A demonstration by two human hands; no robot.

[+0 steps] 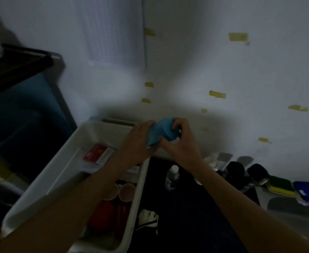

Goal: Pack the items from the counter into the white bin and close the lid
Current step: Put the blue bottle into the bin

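In the head view, both your hands meet at the middle of the frame on one blue item (pixel 161 132), held up over the far right corner of the bin (pixel 40 183). Your left hand (pixel 140 139) grips its left side, and your right hand (pixel 181 141) has its fingers curled over the top and the thumb underneath. The picture is too dim and blurred to tell what the item is.

The one white bin fills the lower left and stands open. In it you have one red box (pixel 97 153) toward the far end and two pink cups (pixel 126 192) side by side near the middle, the left one partly behind your forearm. Below them lies something red (pixel 102 216), whose count you cannot tell.

On the dark counter (pixel 186 216) right of the bin there is one clear bottle (pixel 172 178) and one crumpled white-and-black piece (pixel 148 219) just beside the bin wall. At the right edge, along the wall, are two black things (pixel 235 170), one yellow-green sponge (pixel 279 185) and one blue block (pixel 308 191).

At least eight bits of yellow tape (pixel 217 94) dot the wall in the upper right.
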